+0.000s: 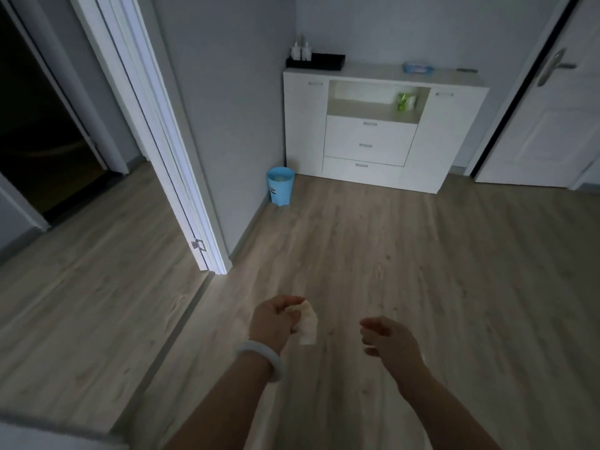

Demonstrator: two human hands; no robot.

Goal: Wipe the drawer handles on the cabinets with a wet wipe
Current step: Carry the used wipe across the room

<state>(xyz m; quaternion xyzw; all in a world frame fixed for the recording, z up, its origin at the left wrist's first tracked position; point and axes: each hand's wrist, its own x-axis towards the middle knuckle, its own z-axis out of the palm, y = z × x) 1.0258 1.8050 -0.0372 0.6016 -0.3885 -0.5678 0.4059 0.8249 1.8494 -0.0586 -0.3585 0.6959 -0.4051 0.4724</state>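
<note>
My left hand [274, 321] grips a crumpled white wet wipe [306, 324] low in the view, over the wooden floor. My right hand [386, 337] hangs beside it with loosely curled fingers and holds nothing. A white cabinet [454, 138] stands far ahead against the back wall. It has three drawers with small metal handles: top [370, 124], middle [366, 145] and bottom [361, 165]. Its side doors carry a left handle [315, 83] and a right handle [444, 94]. A blue wet wipe pack [418, 67] lies on the cabinet top.
A blue waste bin [281, 186] stands on the floor left of the cabinet. A white door frame [181, 177] juts out on the left beside a dark doorway. A white door [552, 102] with a lever handle is at right. A black tray [319, 61] with bottles sits on the cabinet.
</note>
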